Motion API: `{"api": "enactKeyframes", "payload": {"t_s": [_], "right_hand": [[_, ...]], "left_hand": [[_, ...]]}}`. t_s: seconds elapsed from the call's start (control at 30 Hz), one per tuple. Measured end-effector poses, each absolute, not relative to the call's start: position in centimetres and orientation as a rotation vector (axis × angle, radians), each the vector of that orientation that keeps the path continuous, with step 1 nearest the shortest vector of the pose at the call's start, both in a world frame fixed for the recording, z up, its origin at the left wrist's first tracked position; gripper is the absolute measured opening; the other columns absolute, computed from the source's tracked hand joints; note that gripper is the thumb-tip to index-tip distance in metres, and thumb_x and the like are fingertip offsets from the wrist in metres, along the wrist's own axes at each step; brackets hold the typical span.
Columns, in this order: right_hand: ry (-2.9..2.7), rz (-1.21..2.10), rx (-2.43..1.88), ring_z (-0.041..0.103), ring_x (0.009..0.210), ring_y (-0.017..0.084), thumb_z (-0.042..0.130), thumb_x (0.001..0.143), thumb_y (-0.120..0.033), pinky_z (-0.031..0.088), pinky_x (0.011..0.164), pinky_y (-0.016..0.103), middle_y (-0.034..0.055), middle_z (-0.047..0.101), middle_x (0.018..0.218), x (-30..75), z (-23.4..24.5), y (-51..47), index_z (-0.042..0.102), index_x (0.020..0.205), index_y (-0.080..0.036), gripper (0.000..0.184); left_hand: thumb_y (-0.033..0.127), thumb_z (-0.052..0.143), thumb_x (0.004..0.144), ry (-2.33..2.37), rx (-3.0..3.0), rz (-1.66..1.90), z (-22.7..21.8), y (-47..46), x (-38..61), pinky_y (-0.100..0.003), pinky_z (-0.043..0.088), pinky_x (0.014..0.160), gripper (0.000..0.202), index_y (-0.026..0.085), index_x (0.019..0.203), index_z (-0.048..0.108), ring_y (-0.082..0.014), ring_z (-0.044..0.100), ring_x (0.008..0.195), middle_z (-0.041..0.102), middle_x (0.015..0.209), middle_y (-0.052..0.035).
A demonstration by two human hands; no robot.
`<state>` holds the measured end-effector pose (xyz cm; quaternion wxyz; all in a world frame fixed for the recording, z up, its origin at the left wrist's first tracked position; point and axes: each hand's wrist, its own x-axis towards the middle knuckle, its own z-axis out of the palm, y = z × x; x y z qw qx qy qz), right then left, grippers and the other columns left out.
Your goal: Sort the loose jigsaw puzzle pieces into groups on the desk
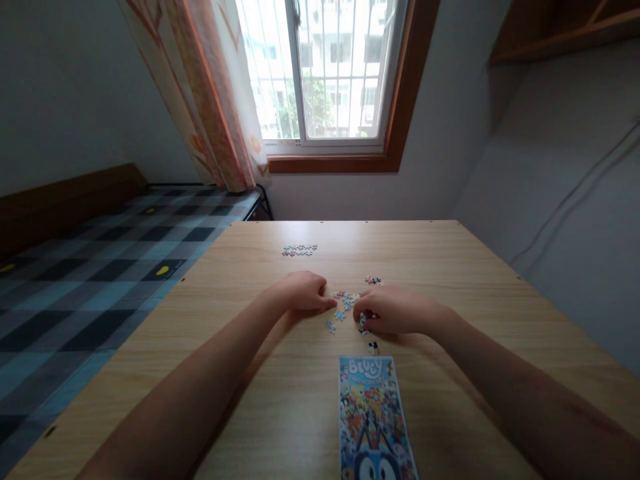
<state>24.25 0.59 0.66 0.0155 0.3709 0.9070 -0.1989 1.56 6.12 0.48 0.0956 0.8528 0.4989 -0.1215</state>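
Both my hands rest on a light wooden table (pixel 450 267) around a small heap of loose puzzle pieces (pixel 346 301). My left hand (pixel 300 292) lies curled, fingers together, its fingertips at the left edge of the heap. My right hand (pixel 393 311) is curled over pieces at the heap's right side, fingers pinched on a piece (pixel 362 323). A joined strip of pieces (pixel 299 251) lies farther back on the left. A few more pieces (pixel 373 280) sit behind my right hand. One dark piece (pixel 373 347) lies just in front of it.
A colourful puzzle picture card (pixel 375 420) lies at the near table edge. A bed with a blue checked cover (pixel 90 280) stands to the left. Behind the table are a curtain (pixel 210 93), a barred window (pixel 330 67) and grey walls.
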Motion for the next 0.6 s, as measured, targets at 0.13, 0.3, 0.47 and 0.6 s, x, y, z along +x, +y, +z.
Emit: {"api": "enactKeyframes", "payload": {"t_s": [0.13,0.3,0.47,0.6], "right_hand": [[2.825,-0.611,1.163,0.057,0.078,0.012,0.058,0.077,-0.016,0.038,0.069,0.022,0.0028,0.069,0.091,24.23,0.47,0.72,0.071,0.087,-0.02,0.017],[2.867,-0.628,1.135,0.057,0.08,0.013,0.057,0.081,-0.019,0.039,0.071,0.023,0.0043,0.068,0.094,24.86,0.43,1.09,0.071,0.094,-0.02,0.019],[2.857,-0.593,1.134,0.059,0.083,0.014,0.057,0.08,-0.017,0.04,0.074,0.024,0.0052,0.069,0.099,24.99,0.43,1.17,0.072,0.102,-0.022,0.027],[2.872,-0.575,1.137,0.058,0.079,0.013,0.056,0.079,-0.017,0.04,0.071,0.024,0.0044,0.069,0.094,24.81,0.17,1.28,0.071,0.096,-0.02,0.022]], "left_hand": [[0.071,0.051,0.072,1.478,2.525,-0.357,0.42,6.11,1.49,-0.033,0.044,0.07,0.056,0.02,0.083,0.07,-0.023,0.061,0.078,0.071,0.088,-0.0111],[0.073,0.05,0.072,1.465,2.534,-0.358,0.19,6.31,1.35,-0.033,0.045,0.07,0.057,0.021,0.084,0.069,-0.0236,0.061,0.08,0.071,0.091,-0.0114],[0.074,0.049,0.072,1.463,2.524,-0.377,0.15,6.37,1.36,-0.032,0.045,0.071,0.058,0.02,0.084,0.069,-0.0228,0.061,0.081,0.071,0.092,-0.0113],[0.073,0.05,0.073,1.46,2.528,-0.371,0.29,6.24,1.42,-0.032,0.045,0.073,0.058,0.02,0.086,0.07,-0.0228,0.061,0.082,0.071,0.093,-0.0114]]}}
